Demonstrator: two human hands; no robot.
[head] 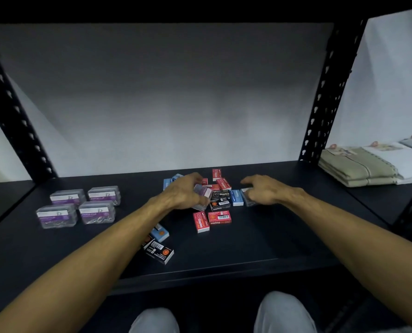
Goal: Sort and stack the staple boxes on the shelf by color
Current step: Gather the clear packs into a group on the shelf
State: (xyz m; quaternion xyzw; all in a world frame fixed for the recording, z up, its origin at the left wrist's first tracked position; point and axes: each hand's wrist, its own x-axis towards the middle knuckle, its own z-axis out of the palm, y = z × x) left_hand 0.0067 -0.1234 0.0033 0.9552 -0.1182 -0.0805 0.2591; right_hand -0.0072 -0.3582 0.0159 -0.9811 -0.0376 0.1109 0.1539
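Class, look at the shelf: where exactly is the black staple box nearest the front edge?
The black staple box lies left of centre on the shelf, just under the left forearm, with a blue box touching its far side.

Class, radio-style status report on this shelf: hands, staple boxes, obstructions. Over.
Left hand gripping a clear box. Right hand on pile's right edge. Staple boxes unsorted. Paper clip boxes clear, left.
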